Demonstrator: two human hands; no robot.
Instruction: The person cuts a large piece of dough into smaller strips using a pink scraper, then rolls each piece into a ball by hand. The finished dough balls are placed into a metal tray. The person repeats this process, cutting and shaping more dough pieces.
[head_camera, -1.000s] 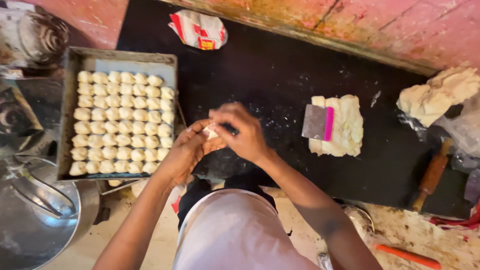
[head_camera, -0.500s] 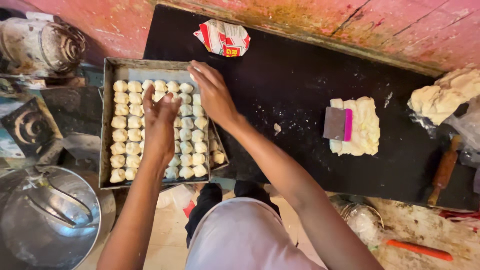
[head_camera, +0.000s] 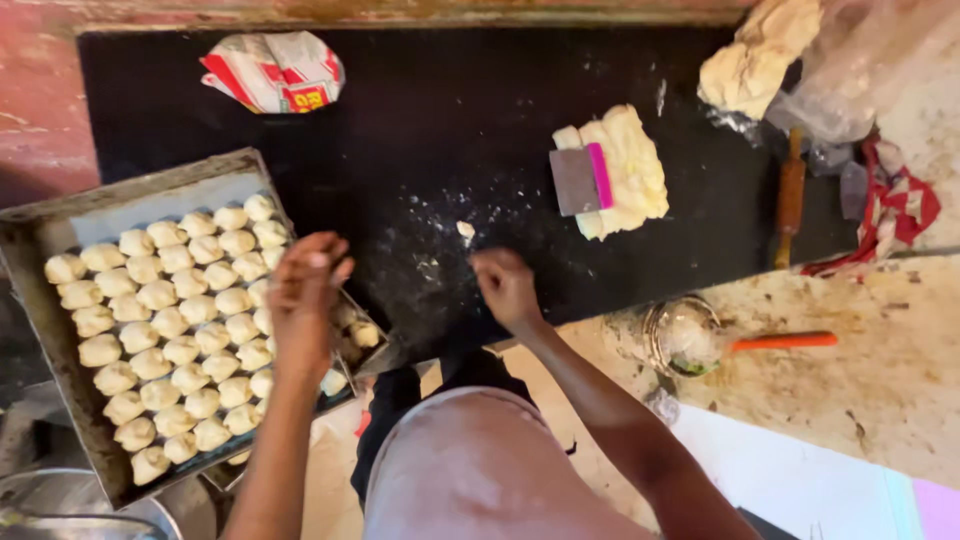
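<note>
Floury left hand (head_camera: 305, 290) above tray (head_camera: 60, 350)

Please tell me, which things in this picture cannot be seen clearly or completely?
All in the head view:
- Left hand: motion-blurred; whether it holds a dough piece cannot be told.
- Right hand: fingers curled, so its palm is hidden.
- Baking tray: near right corner and some dough pieces are covered by the left hand and forearm.
- Metal bowl: cut off by the bottom-left edge.
- Dough block: partly covered by the scraper.
</note>
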